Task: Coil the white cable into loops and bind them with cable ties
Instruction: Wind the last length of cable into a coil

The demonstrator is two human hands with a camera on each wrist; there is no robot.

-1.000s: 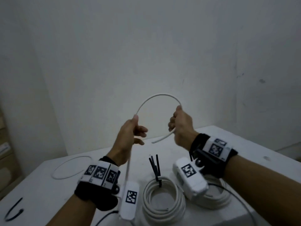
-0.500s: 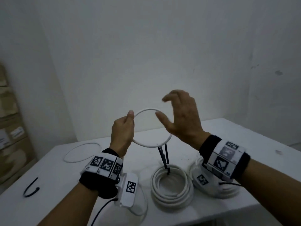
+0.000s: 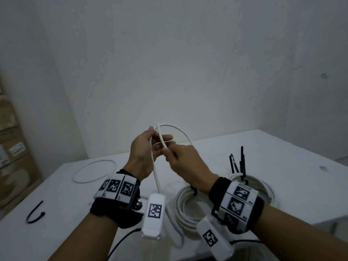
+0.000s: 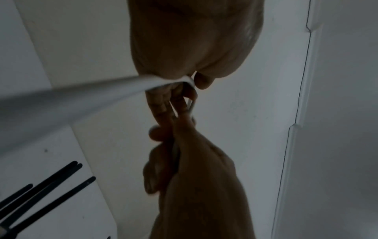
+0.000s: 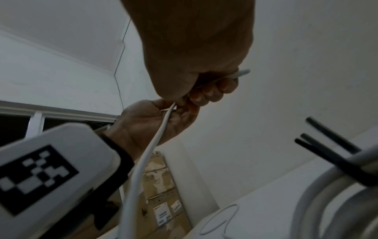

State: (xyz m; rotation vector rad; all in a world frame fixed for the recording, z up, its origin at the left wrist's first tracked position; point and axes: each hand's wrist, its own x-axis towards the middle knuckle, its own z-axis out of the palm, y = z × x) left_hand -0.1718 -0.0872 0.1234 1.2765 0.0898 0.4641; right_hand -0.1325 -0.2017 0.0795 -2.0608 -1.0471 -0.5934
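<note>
Half a second earlier the right hand (image 3: 185,161) had been spread open beside a full loop; since then it had closed on the white cable (image 3: 185,135), and the two hands had come together. That cable was held up in the air between the hands, arching away from the fingers in a partial loop, its free end poking up just above the left hand (image 3: 142,153). The left hand pinched the cable between thumb and fingers, and a strand ran down from it past the left wrist toward the white table (image 3: 282,146). The right hand's fingers were curled round the cable right against the left hand's fingertips, touching them. Below the right wrist lay a finished coil (image 3: 185,210) of white cable, and just beyond the right forearm a second coil (image 3: 267,191) with black cable ties (image 3: 242,161) standing up from it. Well off past the left hand a single thin white loop (image 3: 94,171) lay flat on the table, and farther out on that side a loose black tie (image 3: 34,214), curved like a hook. Cardboard boxes (image 3: 11,144) stood against the wall beyond the left arm.
</note>
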